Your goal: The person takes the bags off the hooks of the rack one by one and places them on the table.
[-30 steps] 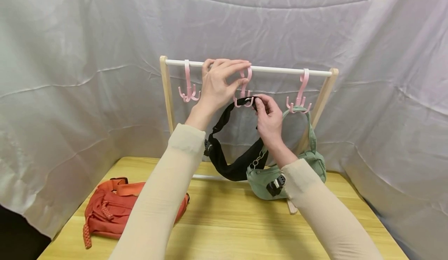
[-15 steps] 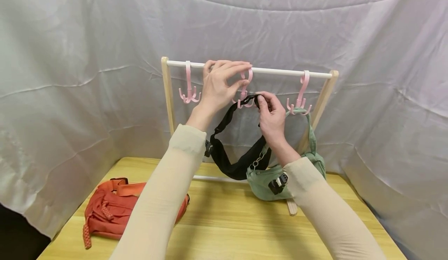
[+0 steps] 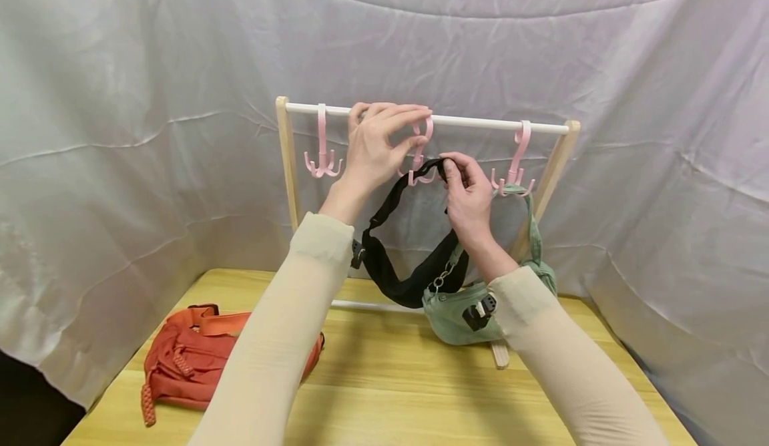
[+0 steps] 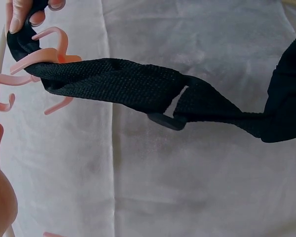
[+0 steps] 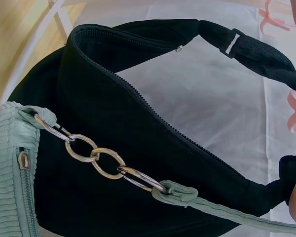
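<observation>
At the middle of the rack, my left hand [image 3: 378,142] reaches over the white rod and pinches the upper part of a pink hook [image 3: 418,161] between thumb and fingers. My right hand [image 3: 470,195] pinches the strap of a black waist bag [image 3: 408,286], just right of that hook. In the left wrist view the black strap [image 4: 113,81] lies among the hook's prongs, one prong crossing in front of it. The bag's body hangs below in a loop; its zipper [image 5: 143,101] shows in the right wrist view.
A green corduroy bag [image 3: 450,316] with a ring chain [image 5: 93,155] hangs from the right pink hook [image 3: 517,162], partly before the black bag. Another pink hook [image 3: 322,145] hangs at left. A red bag [image 3: 186,359] lies on the wooden table [image 3: 384,399]. Grey cloth surrounds the rack.
My right hand has moved slightly up and to the right, drawing the black strap with it. The left hand has stayed at the middle hook.
</observation>
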`<state>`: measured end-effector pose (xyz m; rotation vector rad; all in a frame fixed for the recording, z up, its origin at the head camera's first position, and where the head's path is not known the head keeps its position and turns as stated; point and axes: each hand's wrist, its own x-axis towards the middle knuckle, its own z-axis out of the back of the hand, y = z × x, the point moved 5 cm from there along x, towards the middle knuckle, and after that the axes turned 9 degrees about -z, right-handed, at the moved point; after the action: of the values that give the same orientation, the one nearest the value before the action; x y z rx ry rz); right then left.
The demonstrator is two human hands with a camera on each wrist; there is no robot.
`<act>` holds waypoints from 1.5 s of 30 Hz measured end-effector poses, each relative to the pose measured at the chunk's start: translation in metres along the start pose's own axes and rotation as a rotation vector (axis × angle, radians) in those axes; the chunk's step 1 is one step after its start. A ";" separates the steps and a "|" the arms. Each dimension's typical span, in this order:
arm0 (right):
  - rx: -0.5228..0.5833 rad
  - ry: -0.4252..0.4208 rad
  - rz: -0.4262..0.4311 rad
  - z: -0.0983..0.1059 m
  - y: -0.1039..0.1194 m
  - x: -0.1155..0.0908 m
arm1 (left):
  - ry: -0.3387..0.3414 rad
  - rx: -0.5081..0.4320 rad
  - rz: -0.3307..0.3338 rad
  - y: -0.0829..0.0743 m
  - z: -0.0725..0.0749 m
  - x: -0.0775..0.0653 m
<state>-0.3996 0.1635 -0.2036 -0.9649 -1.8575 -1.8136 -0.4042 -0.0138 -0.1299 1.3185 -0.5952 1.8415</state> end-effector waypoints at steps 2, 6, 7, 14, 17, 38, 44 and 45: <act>0.002 -0.002 0.000 0.000 0.001 0.000 | -0.001 0.002 0.000 0.000 0.000 0.000; 0.002 -0.006 0.007 0.001 0.003 0.000 | -0.001 0.001 -0.002 -0.001 0.000 -0.001; 0.002 -0.005 0.010 0.001 0.004 0.000 | -0.001 0.001 -0.002 -0.001 0.000 -0.001; -0.004 0.014 0.017 0.002 0.008 0.002 | -0.004 -0.001 -0.005 0.000 -0.001 0.001; -0.014 0.021 0.014 0.002 0.010 0.002 | -0.003 -0.002 -0.004 0.000 -0.001 0.001; -0.009 0.033 -0.006 -0.003 0.016 0.001 | -0.005 0.001 -0.005 0.000 -0.002 0.000; -0.001 0.026 -0.021 -0.004 0.018 -0.002 | -0.012 -0.006 -0.011 0.000 -0.002 -0.001; 0.001 0.023 -0.023 -0.004 0.018 -0.002 | -0.013 -0.006 -0.013 0.000 -0.002 -0.001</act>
<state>-0.3865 0.1581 -0.1916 -0.9222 -1.8632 -1.8285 -0.4049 -0.0126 -0.1316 1.3288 -0.5969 1.8203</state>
